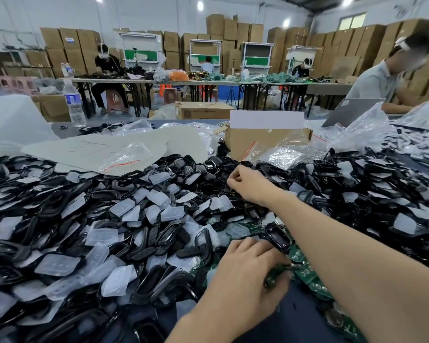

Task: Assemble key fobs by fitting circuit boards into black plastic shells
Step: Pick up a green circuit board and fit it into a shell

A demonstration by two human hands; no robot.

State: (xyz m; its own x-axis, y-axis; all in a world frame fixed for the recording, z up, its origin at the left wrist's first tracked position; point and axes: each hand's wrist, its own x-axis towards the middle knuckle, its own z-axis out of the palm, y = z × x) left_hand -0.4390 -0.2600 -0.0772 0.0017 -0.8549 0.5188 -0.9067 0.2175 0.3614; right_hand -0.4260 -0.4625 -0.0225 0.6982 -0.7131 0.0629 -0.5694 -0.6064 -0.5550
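Note:
A deep pile of black plastic shells [159,233] and translucent rubber pads [124,206] covers the table. Green circuit boards [305,271] lie in a heap at the near right. My left hand [245,268] is low in the middle and grips a green circuit board [279,274] between thumb and fingers. A black shell [278,237] sits just beyond its fingertips. My right hand [248,181] reaches across to the far middle of the pile. Its fingers are curled, and the tips pinch a small black shell piece [229,185] there.
A cardboard box [265,142] with a white flap stands behind the pile, with clear plastic bags [357,134] to its right. Flat foam sheets [104,147] lie at the back left by a water bottle [73,102]. A person [386,78] sits at the right.

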